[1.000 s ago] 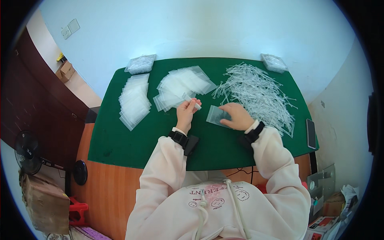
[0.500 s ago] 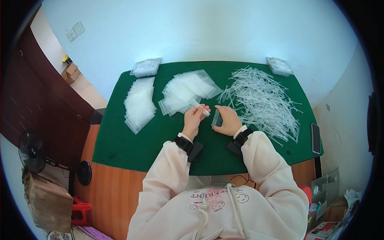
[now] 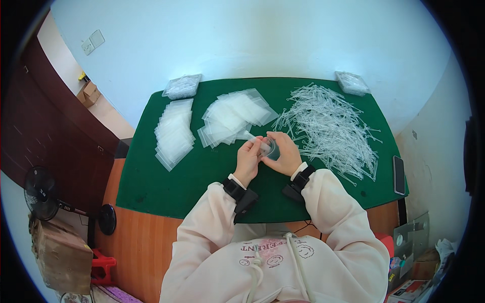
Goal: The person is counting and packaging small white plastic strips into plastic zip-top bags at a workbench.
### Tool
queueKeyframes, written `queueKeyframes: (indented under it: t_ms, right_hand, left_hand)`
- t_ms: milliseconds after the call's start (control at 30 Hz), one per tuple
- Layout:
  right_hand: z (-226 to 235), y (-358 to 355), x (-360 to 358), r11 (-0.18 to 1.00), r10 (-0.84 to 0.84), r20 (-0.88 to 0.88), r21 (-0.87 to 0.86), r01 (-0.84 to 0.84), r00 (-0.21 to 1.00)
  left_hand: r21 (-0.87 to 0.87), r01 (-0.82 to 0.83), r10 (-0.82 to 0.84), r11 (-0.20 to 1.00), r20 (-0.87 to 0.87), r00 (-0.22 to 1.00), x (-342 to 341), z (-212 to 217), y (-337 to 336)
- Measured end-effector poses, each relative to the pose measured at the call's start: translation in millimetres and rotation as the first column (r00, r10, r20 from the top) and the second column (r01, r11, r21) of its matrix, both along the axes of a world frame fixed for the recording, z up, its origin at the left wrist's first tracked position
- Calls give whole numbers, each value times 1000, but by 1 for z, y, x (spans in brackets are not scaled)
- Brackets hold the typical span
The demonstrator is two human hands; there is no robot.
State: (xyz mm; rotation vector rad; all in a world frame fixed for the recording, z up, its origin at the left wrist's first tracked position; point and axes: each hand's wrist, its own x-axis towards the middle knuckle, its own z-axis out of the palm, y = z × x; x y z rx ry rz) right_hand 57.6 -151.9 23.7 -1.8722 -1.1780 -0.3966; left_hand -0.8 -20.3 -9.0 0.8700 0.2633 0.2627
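Note:
Over the middle of the green table (image 3: 202, 187), my left hand (image 3: 247, 162) is closed around a small bundle of clear plastic sticks (image 3: 248, 135). My right hand (image 3: 287, 153) grips a small clear plastic bag (image 3: 273, 151), its mouth bowed open toward the bundle. The near end of the bundle meets that mouth; how far inside it reaches is unclear. Beyond my left hand, a fan of clear bags (image 3: 235, 112) lies flat. To the right of my right hand spreads a large heap of loose clear sticks (image 3: 331, 129) with looped ends.
Overlapping filled-looking bags (image 3: 174, 134) lie at the left. Clear boxes of sticks stand at the back left (image 3: 183, 86) and back right (image 3: 352, 83). A phone (image 3: 398, 174) rests by the right edge. On the floor at left stand a fan (image 3: 40, 192) and a carton (image 3: 60, 257).
My hands have come together. My right hand has moved left with the bag, whose mouth now bows open, and the bundle in my left hand has met it.

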Motion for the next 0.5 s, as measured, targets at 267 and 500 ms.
queueKeyframes:
  t_ms: [267, 500]
  right_hand:
    - [13, -17, 8, 990, 77, -427, -72, -119, 901]
    - [-5, -22, 37, 876, 388, -877, 255, -409, 284]
  left_hand:
    - [-58, 198, -200, 978, -28, 979, 4, 7, 25]
    - [114, 675, -652, 729, -186, 735, -14, 34, 12]
